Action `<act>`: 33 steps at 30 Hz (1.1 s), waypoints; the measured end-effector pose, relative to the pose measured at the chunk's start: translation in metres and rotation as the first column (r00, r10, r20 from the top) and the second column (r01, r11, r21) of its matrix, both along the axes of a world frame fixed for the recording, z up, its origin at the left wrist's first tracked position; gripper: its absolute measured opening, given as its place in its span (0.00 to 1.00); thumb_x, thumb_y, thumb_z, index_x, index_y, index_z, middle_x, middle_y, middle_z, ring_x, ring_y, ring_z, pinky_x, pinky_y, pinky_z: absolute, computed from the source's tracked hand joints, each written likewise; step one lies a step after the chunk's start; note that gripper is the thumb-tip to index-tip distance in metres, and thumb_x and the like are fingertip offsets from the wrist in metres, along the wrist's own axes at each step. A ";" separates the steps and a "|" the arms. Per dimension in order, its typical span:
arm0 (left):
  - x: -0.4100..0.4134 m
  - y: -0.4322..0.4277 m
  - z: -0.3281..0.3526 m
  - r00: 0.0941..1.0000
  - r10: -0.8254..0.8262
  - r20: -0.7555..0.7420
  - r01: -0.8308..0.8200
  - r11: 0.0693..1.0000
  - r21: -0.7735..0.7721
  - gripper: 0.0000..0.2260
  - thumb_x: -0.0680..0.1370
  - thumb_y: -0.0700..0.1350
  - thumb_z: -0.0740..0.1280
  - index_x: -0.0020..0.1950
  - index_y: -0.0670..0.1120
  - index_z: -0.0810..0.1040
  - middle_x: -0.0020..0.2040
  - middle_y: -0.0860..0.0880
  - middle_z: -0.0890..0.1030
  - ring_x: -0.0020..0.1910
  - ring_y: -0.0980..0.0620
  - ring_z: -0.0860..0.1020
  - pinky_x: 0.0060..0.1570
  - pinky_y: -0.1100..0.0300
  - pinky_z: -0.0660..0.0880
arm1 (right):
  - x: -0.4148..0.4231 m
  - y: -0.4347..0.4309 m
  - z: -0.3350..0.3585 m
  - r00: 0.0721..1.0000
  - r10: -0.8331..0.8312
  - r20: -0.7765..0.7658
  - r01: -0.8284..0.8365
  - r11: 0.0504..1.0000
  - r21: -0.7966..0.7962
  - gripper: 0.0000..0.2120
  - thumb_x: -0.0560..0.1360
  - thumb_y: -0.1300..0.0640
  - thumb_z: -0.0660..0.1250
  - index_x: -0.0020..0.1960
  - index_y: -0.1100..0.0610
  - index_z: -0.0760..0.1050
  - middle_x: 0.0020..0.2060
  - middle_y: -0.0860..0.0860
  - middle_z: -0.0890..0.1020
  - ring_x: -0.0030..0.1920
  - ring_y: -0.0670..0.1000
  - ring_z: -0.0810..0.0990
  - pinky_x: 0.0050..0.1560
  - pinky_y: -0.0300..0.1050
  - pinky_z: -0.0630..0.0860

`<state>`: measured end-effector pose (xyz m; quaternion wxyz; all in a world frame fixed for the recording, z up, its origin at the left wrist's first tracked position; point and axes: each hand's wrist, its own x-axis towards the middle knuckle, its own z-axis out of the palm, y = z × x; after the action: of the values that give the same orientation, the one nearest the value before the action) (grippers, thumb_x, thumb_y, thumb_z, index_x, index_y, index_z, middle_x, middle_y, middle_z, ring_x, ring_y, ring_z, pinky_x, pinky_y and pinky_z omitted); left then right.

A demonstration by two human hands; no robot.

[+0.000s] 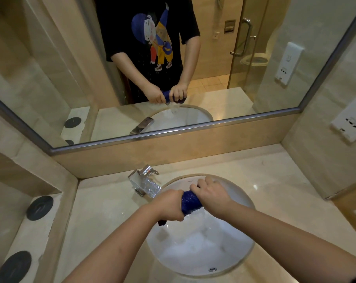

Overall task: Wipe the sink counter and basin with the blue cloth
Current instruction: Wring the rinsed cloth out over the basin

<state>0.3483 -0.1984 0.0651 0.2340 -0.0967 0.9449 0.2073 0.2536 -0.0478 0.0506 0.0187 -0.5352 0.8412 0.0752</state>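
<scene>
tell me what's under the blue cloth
The blue cloth hangs over the white basin, where water splashes; the drain sits nearer the front rim. The left hand and right hand grip and cover its ends.

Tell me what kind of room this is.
Probably a hotel bathroom: an undermount basin with a chrome faucet in a stone counter, a wide wall mirror reflecting a toilet and a glass door.

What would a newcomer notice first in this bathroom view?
The left hand and right hand wring a rolled blue cloth over the white basin at centre. Above, the wide mirror repeats the scene; a chrome faucet stands at the basin's back left.
</scene>
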 end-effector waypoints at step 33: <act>-0.002 -0.027 0.011 0.756 -0.521 -0.395 0.217 0.770 -0.600 0.24 0.57 0.52 0.80 0.45 0.45 0.75 0.36 0.49 0.76 0.33 0.49 0.75 0.33 0.58 0.72 | -0.012 0.003 0.024 0.023 -0.274 0.961 0.322 0.913 0.253 0.31 0.61 0.62 0.77 0.61 0.56 0.69 0.51 0.59 0.81 0.46 0.61 0.84 0.43 0.53 0.79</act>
<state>0.3464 -0.2256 0.0762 -0.0398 0.1030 0.9899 -0.0894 0.2418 -0.0443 0.0749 0.5806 -0.2579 0.7018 -0.3221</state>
